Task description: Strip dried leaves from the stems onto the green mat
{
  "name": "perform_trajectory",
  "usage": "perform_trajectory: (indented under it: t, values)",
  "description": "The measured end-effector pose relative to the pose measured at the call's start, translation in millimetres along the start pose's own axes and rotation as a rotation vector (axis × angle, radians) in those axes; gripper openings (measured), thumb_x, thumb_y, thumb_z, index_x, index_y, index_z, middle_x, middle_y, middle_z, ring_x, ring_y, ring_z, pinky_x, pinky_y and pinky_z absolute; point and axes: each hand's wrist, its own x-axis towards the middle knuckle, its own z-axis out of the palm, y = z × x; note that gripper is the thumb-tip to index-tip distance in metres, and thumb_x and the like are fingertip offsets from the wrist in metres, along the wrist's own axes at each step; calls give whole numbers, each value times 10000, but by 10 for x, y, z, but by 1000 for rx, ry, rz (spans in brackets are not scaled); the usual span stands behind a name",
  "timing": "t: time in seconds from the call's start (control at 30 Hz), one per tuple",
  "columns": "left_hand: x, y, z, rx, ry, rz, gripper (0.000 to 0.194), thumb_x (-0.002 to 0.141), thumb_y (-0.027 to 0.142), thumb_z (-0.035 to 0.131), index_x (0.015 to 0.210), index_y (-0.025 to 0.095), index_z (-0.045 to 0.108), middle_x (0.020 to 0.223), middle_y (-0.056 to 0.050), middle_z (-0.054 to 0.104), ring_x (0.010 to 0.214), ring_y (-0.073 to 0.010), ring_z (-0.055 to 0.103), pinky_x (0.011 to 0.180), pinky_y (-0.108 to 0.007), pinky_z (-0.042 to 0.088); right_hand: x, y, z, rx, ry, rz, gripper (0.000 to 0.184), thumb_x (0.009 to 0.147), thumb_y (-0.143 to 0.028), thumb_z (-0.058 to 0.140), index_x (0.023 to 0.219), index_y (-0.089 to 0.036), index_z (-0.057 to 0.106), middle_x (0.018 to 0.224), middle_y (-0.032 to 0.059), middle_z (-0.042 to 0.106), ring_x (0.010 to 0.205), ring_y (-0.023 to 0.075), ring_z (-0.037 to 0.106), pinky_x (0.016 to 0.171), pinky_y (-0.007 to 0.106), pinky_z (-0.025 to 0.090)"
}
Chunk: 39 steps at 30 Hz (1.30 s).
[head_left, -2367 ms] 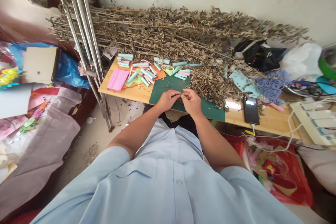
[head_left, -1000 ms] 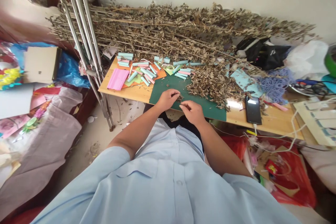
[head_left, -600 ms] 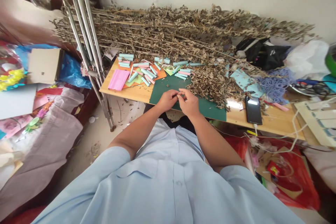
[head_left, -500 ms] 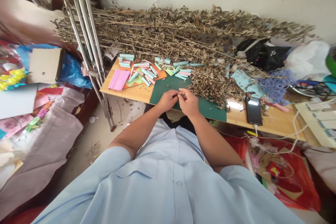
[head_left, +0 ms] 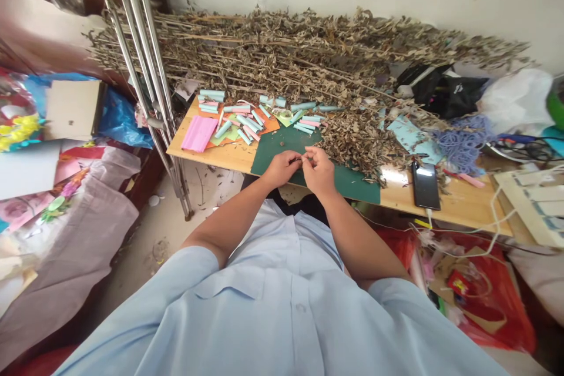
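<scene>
My left hand (head_left: 282, 168) and my right hand (head_left: 319, 169) meet over the front edge of a dark green mat (head_left: 282, 142). Both have their fingers pinched together, thumbs and fingertips touching. Whatever lies between them is small, dark and mostly hidden by the fingers. Just beyond my right hand is a heap of dry crumbled leaves (head_left: 352, 138). Several pale blue and pink paper rolls (head_left: 251, 123) lie past the mat on orange and green paper. A pink paper stack (head_left: 200, 134) rests to the left.
Long dried leafy stalks (head_left: 264, 53) cover the back of the wooden table (head_left: 220, 160). Metal crutches (head_left: 145, 59) lean at its left. On the right are a plugged-in phone (head_left: 426, 185), purple cord (head_left: 467, 144) and a white plastic bag (head_left: 515, 100). A red bag (head_left: 502, 305) sits below.
The fingers of my right hand have shifted slightly, with the index finger lifted a little. My left hand has stayed nearly in place. The things on the table have not moved.
</scene>
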Motion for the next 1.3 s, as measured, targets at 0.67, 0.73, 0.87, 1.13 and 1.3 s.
perform_trajectory:
  t: [0.67, 0.73, 0.87, 1.13, 1.3]
  values:
    - [24, 33, 7, -37, 55, -83, 228, 955, 272, 531, 925, 152, 723, 889, -51, 708, 841, -157, 620, 809, -256, 458, 47, 173, -40, 78, 69, 119, 307, 887, -345, 587, 1169, -224, 580, 943, 51, 719, 739, 176, 661, 710, 333, 538]
    - [24, 42, -8, -54, 56, -105, 249, 960, 289, 518, 897, 148, 714, 843, -47, 695, 816, -154, 609, 789, -250, 457, 59, 177, -54, 108, 88, 133, 289, 879, -348, 598, 1139, -223, 592, 940, 51, 720, 753, 181, 667, 742, 347, 545]
    - [21, 56, -30, -80, 41, -119, 256, 957, 314, 522, 881, 151, 705, 779, -32, 669, 779, -149, 595, 765, -245, 453, 72, 169, -79, 173, 92, 177, 268, 851, -345, 630, 1085, -216, 614, 908, 53, 720, 768, 192, 679, 768, 365, 553]
    - [19, 52, -14, -87, 52, -99, 244, 950, 316, 538, 936, 156, 723, 858, -42, 701, 830, -155, 621, 799, -252, 459, 52, 118, -83, 196, 78, 211, 271, 830, -345, 649, 1060, -204, 627, 891, 50, 721, 755, 185, 673, 727, 340, 538]
    - [20, 49, 1, -63, 57, -70, 224, 941, 319, 562, 967, 168, 724, 924, -42, 717, 864, -162, 631, 817, -263, 458, 48, 137, -12, 189, 42, 189, 281, 846, -350, 631, 1085, -204, 615, 895, 50, 717, 753, 181, 673, 725, 334, 537]
